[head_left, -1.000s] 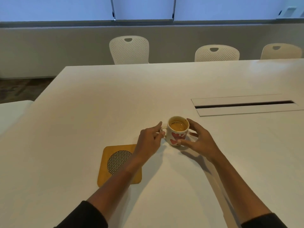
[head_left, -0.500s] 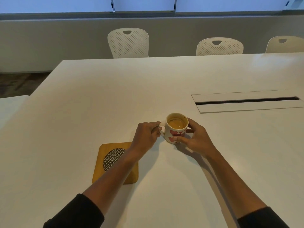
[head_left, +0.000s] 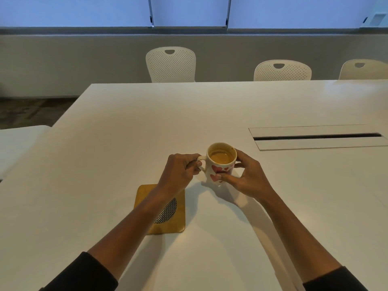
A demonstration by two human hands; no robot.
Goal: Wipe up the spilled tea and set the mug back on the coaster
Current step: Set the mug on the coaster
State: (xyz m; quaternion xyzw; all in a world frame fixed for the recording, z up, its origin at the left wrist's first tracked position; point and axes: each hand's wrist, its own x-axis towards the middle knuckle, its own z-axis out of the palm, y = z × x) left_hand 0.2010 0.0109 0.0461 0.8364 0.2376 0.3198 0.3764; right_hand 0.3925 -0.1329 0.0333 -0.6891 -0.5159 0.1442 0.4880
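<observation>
Your white ceramic mug with red hearts sits upright near the middle of the white table, about 3/4 full of tan tea, with its handle pointing to 9 o'clock. Your left hand is curled closed around that handle, and your right hand cups the mug's body from 3 o'clock, thumb pressed on the front wall and the other fingers wrapped behind. I cannot tell whether the base is on the table or just lifted off it.

The square yellow wooden coaster with a round metal mesh centre lies at 7 o'clock from the mug, near it but apart, partly covered by your left forearm.

As for progress, the mug is not on the coaster yet, so that step is left. I see no puddle on the table and no cloth, so I cannot say whether the wiping is done or whether a spill is too faint to show.

The tabletop is smooth and pale, with a long cable slot at 2 o'clock from the mug. Beyond the far edge, at 12 o'clock, 3 white perforated plastic chairs stand before a grey wall under blue-lit window blinds.
</observation>
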